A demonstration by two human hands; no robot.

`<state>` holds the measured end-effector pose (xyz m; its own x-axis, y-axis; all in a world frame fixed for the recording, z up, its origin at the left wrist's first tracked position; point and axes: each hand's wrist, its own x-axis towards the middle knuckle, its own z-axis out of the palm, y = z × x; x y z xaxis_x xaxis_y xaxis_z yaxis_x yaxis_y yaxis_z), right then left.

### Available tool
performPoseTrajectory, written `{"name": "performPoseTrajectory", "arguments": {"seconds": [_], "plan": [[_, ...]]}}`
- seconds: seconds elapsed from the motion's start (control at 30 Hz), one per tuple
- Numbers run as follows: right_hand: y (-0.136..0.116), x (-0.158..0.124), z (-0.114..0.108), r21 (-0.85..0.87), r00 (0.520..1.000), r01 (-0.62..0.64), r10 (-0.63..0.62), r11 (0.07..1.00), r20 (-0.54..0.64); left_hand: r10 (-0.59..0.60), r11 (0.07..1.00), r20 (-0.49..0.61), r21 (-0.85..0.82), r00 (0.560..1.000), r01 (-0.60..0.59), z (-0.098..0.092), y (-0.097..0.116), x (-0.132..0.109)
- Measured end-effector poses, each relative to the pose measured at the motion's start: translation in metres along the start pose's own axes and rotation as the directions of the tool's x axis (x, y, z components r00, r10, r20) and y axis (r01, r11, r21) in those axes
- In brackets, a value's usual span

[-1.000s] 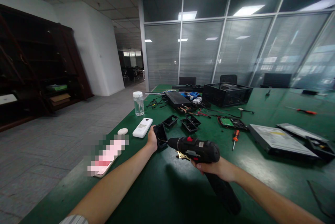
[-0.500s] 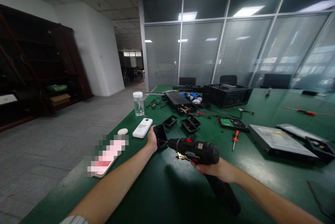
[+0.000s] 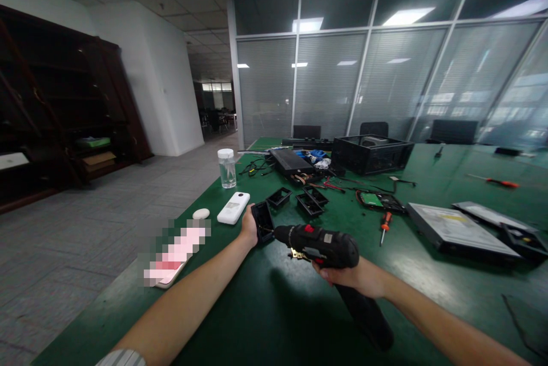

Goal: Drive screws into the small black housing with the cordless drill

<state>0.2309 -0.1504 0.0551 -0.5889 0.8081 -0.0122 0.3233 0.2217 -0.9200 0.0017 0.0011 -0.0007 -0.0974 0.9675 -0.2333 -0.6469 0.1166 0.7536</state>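
My left hand grips a black plastic frame by its left side, tilted above the green table. A black cordless drill is in my right hand, its chuck pointing left. The thin bit reaches the inside of the frame; whether its tip touches a screw is too small to tell. Brass-coloured metal pieces show beneath the drill body. Beyond the frame lie more black frames, one alone and two together.
A white device, a lidded jar and a phone stand or lie at left. Behind are cables and a black computer case. To the right are an orange screwdriver and a flat metal drive.
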Motion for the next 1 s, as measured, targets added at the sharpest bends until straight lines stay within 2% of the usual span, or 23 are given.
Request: {"name": "performPoseTrajectory", "arguments": {"seconds": [0.27,0.7,1.0], "plan": [[-0.0032,-0.0010,0.0018,-0.024,1.000,-0.004,0.004,1.000,-0.006,0.023,1.000,0.036,-0.018,0.999,-0.023,0.0005,-0.0002,0.0000],[-0.0024,-0.0012,0.0003,-0.016,1.000,0.019,-0.019,1.000,0.004,-0.016,0.998,0.016,-0.054,1.000,0.017,-0.0001,-0.0002,0.0006],[-0.0016,-0.0010,0.0007,-0.033,1.000,0.011,-0.011,0.999,-0.003,0.013,1.000,0.025,-0.013,1.000,-0.013,-0.0007,-0.0012,0.0017]]}}
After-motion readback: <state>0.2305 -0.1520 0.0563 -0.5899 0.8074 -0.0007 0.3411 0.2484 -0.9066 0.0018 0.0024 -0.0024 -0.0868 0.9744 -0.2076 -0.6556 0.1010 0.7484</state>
